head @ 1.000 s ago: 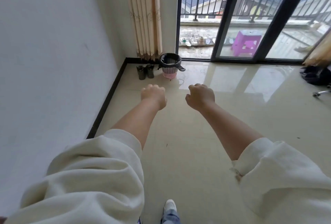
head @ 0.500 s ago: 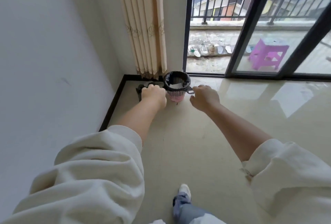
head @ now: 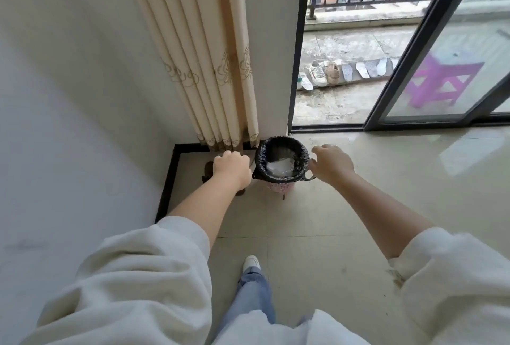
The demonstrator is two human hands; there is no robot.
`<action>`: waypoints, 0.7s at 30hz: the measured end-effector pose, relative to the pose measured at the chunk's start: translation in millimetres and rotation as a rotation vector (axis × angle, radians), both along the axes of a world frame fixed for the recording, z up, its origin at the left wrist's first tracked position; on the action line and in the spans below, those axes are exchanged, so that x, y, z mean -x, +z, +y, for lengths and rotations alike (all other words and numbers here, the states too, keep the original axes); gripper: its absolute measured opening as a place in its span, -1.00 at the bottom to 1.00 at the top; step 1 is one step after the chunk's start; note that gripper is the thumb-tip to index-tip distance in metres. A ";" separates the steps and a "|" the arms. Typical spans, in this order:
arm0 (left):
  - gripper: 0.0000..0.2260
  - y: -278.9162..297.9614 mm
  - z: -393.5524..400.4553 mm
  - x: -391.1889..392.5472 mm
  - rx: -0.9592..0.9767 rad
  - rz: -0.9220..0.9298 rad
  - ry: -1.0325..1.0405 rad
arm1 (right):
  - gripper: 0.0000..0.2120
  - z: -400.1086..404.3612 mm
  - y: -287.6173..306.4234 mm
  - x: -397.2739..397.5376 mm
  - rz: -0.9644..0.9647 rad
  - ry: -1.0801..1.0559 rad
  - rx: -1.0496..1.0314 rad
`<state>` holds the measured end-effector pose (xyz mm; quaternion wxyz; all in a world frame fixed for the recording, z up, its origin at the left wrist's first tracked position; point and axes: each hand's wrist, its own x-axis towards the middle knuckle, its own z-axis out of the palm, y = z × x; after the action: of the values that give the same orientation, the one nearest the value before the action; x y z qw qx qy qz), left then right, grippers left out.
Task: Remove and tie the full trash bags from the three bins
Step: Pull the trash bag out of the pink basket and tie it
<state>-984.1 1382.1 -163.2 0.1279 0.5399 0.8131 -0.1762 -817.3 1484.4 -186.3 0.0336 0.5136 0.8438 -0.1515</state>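
1. Since half a second ago both hands have come up to the bin, which now sits between them and larger in view — the person has stepped closer.
2. Nearest the camera, cream sleeves [head: 132, 284] are pushed up both forearms; a jeans leg and white shoe [head: 251, 263] stand on the tiled floor [head: 317, 234].
3. Left hand [head: 231, 169] hovers just left of the bin, fingers curled into a fist, holding nothing.
4. Right hand [head: 332, 163] reaches at the bin's right rim, fingers loosely spread and bent; contact with the liner's tie handle cannot be told.
5. Pink bin [head: 280, 187] stands in the floor's far-left corner — its black trash bag [head: 281, 148] is folded over the rim, white waste [head: 280, 168] inside.
6. Behind it hangs a beige curtain [head: 209, 68].
7. Beyond the sliding door [head: 414, 49], shoes and insoles [head: 325, 72] line the balcony beside a purple stool [head: 438, 82].
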 end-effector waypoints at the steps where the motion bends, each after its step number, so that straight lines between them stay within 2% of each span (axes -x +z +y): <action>1: -0.65 -6.8 19.6 14.9 0.016 -0.015 -0.006 | -0.68 17.3 -8.9 11.5 -0.011 -0.023 0.028; 9: -0.67 -88.5 159.5 85.0 0.162 -0.108 -0.115 | -0.65 117.3 -104.8 60.4 -0.175 -0.104 0.221; 14: -0.69 -187.4 220.6 115.2 0.209 -0.150 -0.118 | -0.64 172.0 -202.6 93.7 -0.252 -0.078 0.340; 21: -0.68 -345.1 251.8 137.0 0.320 -0.188 -0.222 | -0.65 188.5 -347.4 126.6 -0.274 -0.088 0.440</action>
<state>-1121.1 1633.9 -508.3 0.2671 0.6132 0.6947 -0.2646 -943.9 1672.9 -533.7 0.2521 0.5458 0.7551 -0.2617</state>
